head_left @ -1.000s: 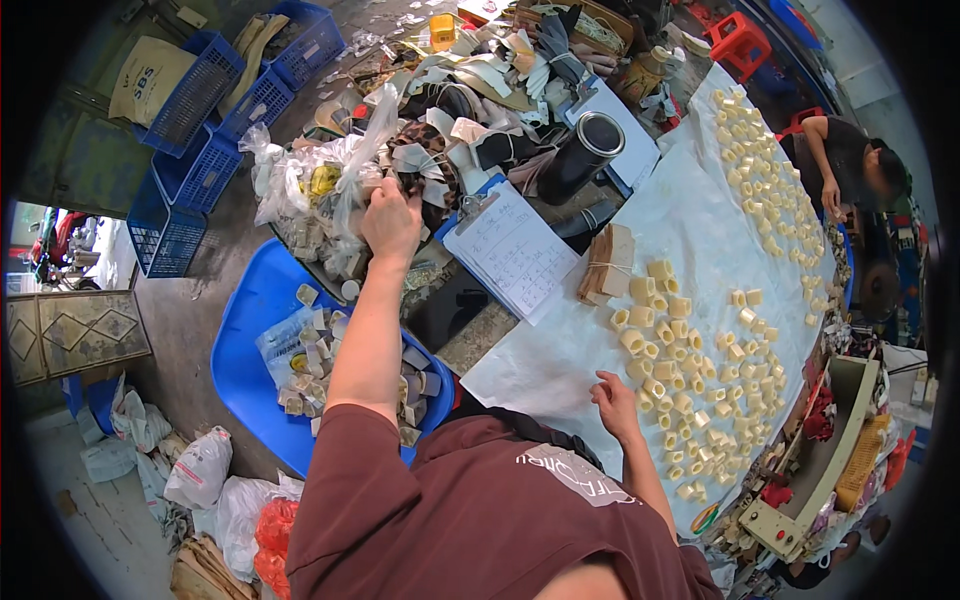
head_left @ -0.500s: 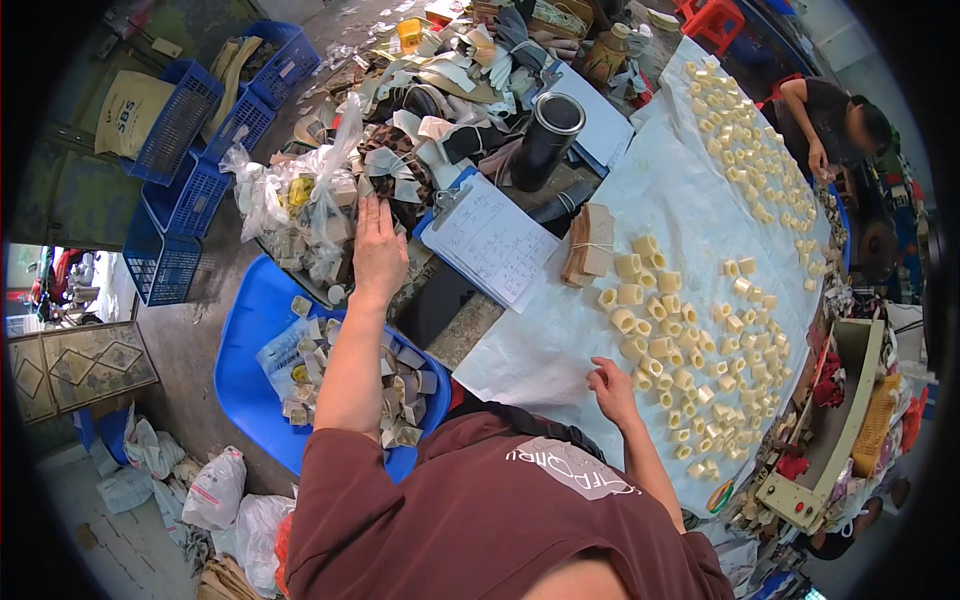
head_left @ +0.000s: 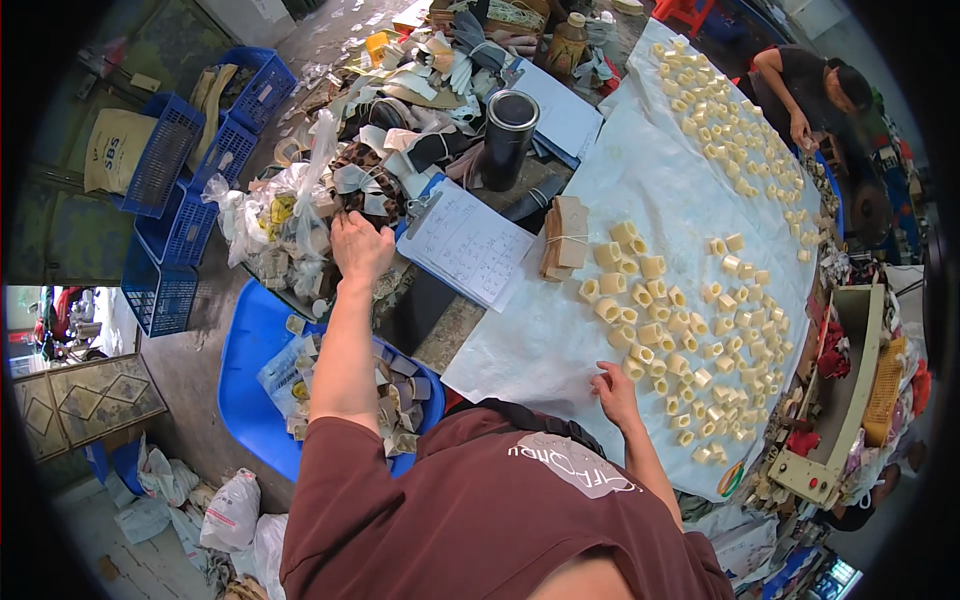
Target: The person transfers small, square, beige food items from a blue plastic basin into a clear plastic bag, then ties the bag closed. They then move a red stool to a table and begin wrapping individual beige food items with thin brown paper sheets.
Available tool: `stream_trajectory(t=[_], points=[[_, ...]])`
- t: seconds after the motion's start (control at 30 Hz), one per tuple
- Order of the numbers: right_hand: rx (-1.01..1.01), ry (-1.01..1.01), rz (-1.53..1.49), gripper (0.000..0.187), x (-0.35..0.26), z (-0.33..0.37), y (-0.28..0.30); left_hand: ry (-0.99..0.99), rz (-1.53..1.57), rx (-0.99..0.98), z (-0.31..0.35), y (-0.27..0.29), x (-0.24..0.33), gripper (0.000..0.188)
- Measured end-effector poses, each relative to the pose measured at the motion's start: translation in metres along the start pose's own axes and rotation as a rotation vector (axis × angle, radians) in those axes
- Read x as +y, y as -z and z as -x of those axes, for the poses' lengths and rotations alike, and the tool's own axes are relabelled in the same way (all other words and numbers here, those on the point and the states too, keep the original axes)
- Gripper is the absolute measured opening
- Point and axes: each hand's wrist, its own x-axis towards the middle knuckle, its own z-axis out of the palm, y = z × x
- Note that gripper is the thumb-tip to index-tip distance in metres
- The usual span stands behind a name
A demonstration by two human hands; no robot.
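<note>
My left hand (head_left: 362,246) reaches into the near edge of a heaped pile, its fingers curled down between a clear plastic bag (head_left: 316,190) and leopard-patterned fabric (head_left: 372,178). Its fingertips are hidden, so I cannot make out what they grip. Below that forearm, a blue tub (head_left: 245,385) holds many small pale hollow pieces (head_left: 405,392). My right hand (head_left: 614,392) hovers at or rests on a whitish sheet (head_left: 530,365), fingers loosely bent and apart, with nothing in them. Just beside it lie many cream-coloured short tube pieces (head_left: 655,335).
A clipboard with written paper (head_left: 465,240), a tied bundle of brown card pieces (head_left: 566,238) and a dark can (head_left: 508,140) are ahead. Blue crates (head_left: 165,155) stand at the left. A co-worker (head_left: 815,95) sits at the far right, near a long greenish machine (head_left: 830,390).
My left hand has gone from flat, stretched fingers to curled ones at the pile. My right hand has barely moved. The whole view has shifted slightly.
</note>
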Motion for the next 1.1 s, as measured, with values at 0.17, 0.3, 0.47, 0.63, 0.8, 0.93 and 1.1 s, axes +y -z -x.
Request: stream_trajectory(t=[0.17, 0.3, 0.47, 0.63, 0.8, 0.93, 1.1], points=[[-0.001, 0.055, 0.008, 0.031, 0.001, -0.002, -0.005, 0.368, 0.534, 0.081, -0.015, 0.004, 0.022, 0.054], [-0.012, 0.094, 0.032, 0.031, -0.007, -0.011, -0.006, 0.184, 0.363, 0.13, -0.012, -0.007, 0.02, 0.06], [-0.015, 0.085, 0.019, 0.031, -0.003, -0.006, -0.001, -0.019, 0.536, 0.241, 0.001, 0.018, 0.001, 0.042], [-0.013, 0.064, 0.03, 0.031, 0.0, 0.003, -0.002, 0.045, 0.622, 0.265, 0.026, 0.038, -0.001, 0.034], [-0.035, 0.071, 0.088, 0.031, 0.013, 0.009, 0.007, 0.17, 0.806, 0.22, 0.098, 0.027, 0.01, 0.031], [-0.08, 0.119, 0.142, 0.033, 0.021, 0.019, 0.023, 0.103, 0.547, 0.36, 0.177, 0.025, 0.035, 0.033], [-0.149, 0.185, 0.089, 0.035, 0.052, 0.035, 0.049, 0.137, 0.607, 0.071, 0.264, -0.001, 0.066, 0.036]])
